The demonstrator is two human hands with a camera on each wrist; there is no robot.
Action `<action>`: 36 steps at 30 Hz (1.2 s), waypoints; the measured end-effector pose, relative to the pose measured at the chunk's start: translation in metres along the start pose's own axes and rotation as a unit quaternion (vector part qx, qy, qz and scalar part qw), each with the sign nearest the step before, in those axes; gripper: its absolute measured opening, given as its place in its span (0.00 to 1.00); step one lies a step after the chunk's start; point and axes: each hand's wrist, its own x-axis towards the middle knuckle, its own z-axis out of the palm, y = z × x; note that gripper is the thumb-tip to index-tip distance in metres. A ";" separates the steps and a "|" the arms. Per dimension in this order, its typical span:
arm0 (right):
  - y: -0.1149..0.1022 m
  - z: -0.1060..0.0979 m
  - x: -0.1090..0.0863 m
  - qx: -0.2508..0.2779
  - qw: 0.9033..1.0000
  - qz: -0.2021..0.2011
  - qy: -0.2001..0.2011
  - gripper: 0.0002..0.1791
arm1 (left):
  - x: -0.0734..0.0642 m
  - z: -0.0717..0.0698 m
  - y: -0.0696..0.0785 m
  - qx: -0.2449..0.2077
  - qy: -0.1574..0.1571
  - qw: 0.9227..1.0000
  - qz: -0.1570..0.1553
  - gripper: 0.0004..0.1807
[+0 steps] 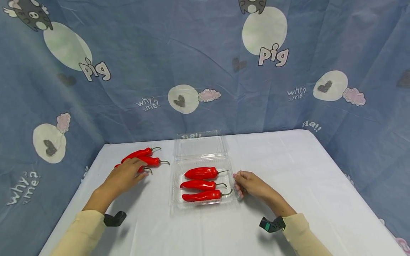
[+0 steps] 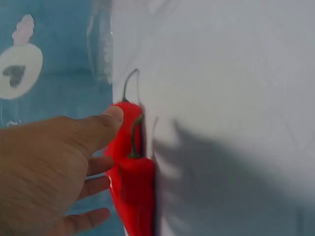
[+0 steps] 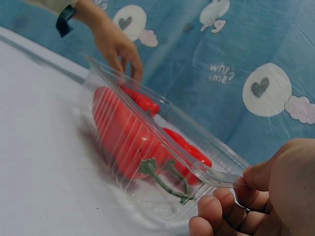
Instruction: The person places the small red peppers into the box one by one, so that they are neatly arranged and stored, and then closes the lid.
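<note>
Three red peppers lie in a loose group on the left of the table, among them a back pepper (image 1: 139, 153) and a middle pepper (image 1: 154, 161). My left hand (image 1: 128, 174) reaches over this group, covering part of the nearest one. In the left wrist view its thumb overlaps a pepper (image 2: 129, 118), and the other fingers are extended beside it. A clear plastic container (image 1: 175, 186) stands at mid-table with its lid (image 1: 200, 147) folded back. Inside, three red peppers (image 1: 201, 173) lie in a row, stems rightward. My right hand (image 1: 251, 183) pinches the container's right rim (image 3: 221, 181) between thumb and fingers.
A white cloth (image 1: 275, 156) covers the table. Blue printed fabric (image 1: 205, 64) hangs along the back and both sides. The raised lid leans at the table's back edge, close to the fabric.
</note>
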 end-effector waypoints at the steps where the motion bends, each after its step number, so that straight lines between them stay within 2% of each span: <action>1: 0.000 0.000 0.000 0.000 1.000 -0.001 -0.001 0.17 | 0.000 0.002 -0.003 0.003 0.002 1.000 0.001 0.28; 10: 0.000 0.001 0.001 -0.004 1.000 0.003 0.003 0.17 | 0.003 0.007 -0.023 0.040 0.018 0.999 0.002 0.27; 17: 0.000 0.002 0.001 -0.006 1.000 0.005 0.005 0.17 | 0.004 0.014 -0.032 0.044 0.029 0.999 0.000 0.28; 23: 0.000 0.001 0.001 -0.002 1.000 0.006 0.007 0.17 | 0.004 0.016 -0.032 0.057 0.052 0.997 0.009 0.27; 29: 0.000 0.001 0.000 -0.005 1.000 0.007 0.006 0.17 | 0.004 0.017 -0.030 0.059 0.052 0.997 -0.004 0.30; 36: 0.000 0.000 0.000 -0.006 1.000 0.008 0.006 0.17 | 0.001 0.027 -0.029 0.056 0.049 0.997 -0.008 0.28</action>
